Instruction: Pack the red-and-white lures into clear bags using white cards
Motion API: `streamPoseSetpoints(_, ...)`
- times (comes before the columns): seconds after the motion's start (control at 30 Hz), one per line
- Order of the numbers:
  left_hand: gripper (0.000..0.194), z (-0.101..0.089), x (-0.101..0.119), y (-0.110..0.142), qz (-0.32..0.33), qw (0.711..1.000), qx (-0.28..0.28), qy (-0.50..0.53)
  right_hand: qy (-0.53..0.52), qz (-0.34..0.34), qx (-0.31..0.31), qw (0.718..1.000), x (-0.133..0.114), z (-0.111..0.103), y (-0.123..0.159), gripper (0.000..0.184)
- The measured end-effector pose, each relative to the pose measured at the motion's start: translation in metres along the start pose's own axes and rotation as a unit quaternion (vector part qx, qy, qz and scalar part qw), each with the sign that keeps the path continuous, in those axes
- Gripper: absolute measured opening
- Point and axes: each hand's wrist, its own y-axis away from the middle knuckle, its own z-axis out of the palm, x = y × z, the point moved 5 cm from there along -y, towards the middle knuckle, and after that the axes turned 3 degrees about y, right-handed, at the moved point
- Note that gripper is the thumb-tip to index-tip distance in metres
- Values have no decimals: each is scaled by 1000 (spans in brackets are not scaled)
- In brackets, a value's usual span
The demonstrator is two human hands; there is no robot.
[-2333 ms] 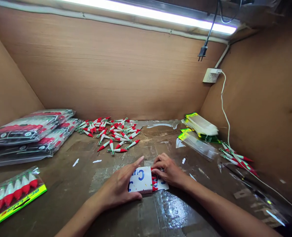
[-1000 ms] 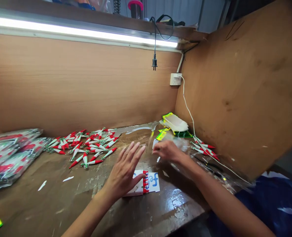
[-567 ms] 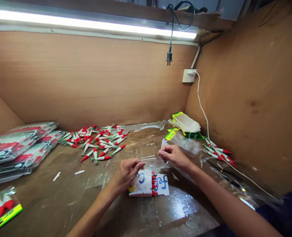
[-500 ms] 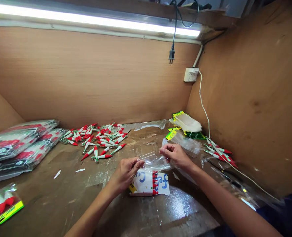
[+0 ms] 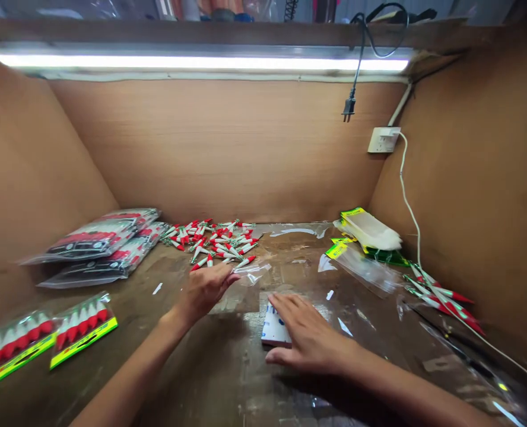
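My left hand [image 5: 205, 288] pinches a small clear plastic bag [image 5: 251, 273] and holds it just above the bench, near the front of a heap of red, white and green lures [image 5: 212, 241]. My right hand [image 5: 307, 333] lies flat, fingers spread, on a white card with blue writing [image 5: 274, 329], covering most of it. The card rests on the worn brown bench top [image 5: 228, 379].
Filled clear packs [image 5: 98, 244] are stacked at the left. Two finished packs with yellow-green headers [image 5: 45, 338] lie at the front left. Empty bags with yellow headers [image 5: 367, 237] sit at the back right, loose lures [image 5: 441, 293] and a white cable [image 5: 409, 207] along the right wall.
My left hand carried the clear bag away from the card toward the lure heap. My right hand let go of the bag and came down flat on the card. The view swung left.
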Motion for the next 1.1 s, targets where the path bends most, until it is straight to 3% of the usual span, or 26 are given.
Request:
streamPoseSetpoints(0.07,36,-1,2,12,44,998,1,-50,21,-12,-49,999,-11,14,-9,100)
streamPoseSetpoints(0.13,30,2,5,22,82,995,1,-62,19,-32,-82,996,-17,15,-14,94)
streamPoseSetpoints(0.27,23,5,4,35,107,993,30,-35,-18,-89,-171,981,-24,-6,3,90)
streamPoseSetpoints(0.37,23,7,3,40,115,992,45,-24,-57,-69,-193,977,-27,-23,30,70)
streamPoseSetpoints(0.43,26,9,5,42,128,991,38,-22,-65,-21,-150,986,-23,-28,47,51)
streamPoseSetpoints(0.57,35,12,12,46,156,987,46,-2,24,110,23,993,5,-16,85,20)
streamPoseSetpoints(0.67,43,13,17,50,167,984,65,2,138,209,160,955,30,-4,118,25)
streamPoseSetpoints(0.73,45,13,20,52,173,983,68,0,197,262,217,920,41,-1,137,35)
streamPoseSetpoints(0.93,52,16,26,53,192,978,75,7,230,366,248,867,67,-16,162,38)
streamPoseSetpoints(1.0,53,15,28,54,199,977,79,8,206,385,232,869,76,-23,164,32)
streamPoseSetpoints(1.1,52,13,32,54,203,976,82,19,126,377,201,895,77,-26,160,28)
